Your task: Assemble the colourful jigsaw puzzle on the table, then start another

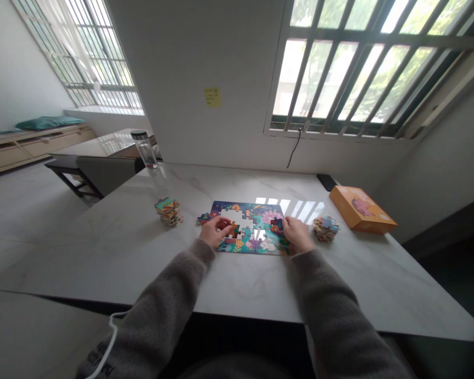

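A colourful jigsaw puzzle (266, 245), partly put together, lies flat on the table, with a pale gap in its upper left and middle. Over its left side is my left hand (213, 232), thumb and forefinger closed on an orange-brown puzzle piece (235, 229) at the gap's lower edge. My right hand (297, 233) pinches a dark puzzle piece (276, 226) above the puzzle's right side. Some loose dark pieces (204, 217) lie just left of the puzzle. The palms of both hands are hidden.
Stacks of puzzle pieces stand left (168, 211) and right (326, 229) of the puzzle. Beyond the right stack are an orange box (361, 209) and a black phone (326, 182). A glass bottle (145, 150) stands at the table's far left corner. A white cable (112, 331) hangs by my left sleeve.
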The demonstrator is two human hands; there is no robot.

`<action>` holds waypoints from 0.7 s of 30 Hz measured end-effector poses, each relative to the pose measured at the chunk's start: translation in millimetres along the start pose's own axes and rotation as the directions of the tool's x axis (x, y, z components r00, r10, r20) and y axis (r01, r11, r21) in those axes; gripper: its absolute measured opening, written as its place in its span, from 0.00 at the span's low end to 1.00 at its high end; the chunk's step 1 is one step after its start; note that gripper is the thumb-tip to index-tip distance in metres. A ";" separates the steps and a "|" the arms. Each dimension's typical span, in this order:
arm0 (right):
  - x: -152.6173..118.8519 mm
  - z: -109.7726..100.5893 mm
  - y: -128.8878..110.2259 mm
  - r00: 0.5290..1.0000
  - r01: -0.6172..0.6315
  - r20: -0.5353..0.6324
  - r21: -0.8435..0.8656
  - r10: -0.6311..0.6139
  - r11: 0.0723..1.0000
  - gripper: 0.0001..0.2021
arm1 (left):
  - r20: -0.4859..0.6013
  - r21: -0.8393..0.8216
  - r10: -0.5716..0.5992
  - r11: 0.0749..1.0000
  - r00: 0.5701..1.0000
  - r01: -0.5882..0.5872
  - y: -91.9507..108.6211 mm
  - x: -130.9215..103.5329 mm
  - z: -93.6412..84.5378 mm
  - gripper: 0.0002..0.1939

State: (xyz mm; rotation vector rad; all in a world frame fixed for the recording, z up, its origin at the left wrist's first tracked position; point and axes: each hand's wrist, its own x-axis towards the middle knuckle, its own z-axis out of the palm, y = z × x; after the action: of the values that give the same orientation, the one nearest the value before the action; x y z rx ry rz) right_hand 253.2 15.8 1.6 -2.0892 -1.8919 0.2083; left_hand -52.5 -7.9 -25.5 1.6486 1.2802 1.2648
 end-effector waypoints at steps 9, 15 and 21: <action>-30.5 17.8 -52.6 0.804 0.593 -0.137 0.142 -0.578 0.792 0.13 | -0.030 0.145 0.027 0.989 0.999 -0.022 -4.2 5.2 0.3 0.09; -53.0 34.0 -79.9 0.785 0.619 -0.073 0.075 -0.615 0.782 0.14 | -0.046 0.167 -0.010 0.986 0.999 0.017 -4.8 6.7 2.7 0.07; -55.5 36.7 -70.7 0.845 0.535 -0.032 0.020 -0.535 0.844 0.14 | -0.043 0.238 -0.001 0.971 0.999 0.011 -1.6 5.6 8.7 0.06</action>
State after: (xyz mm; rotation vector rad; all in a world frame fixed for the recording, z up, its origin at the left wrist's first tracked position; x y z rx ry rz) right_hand 168.7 -28.8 -15.6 -1.4494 -2.3478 0.0736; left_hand -44.4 -1.7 -27.9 1.7892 1.5115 1.1847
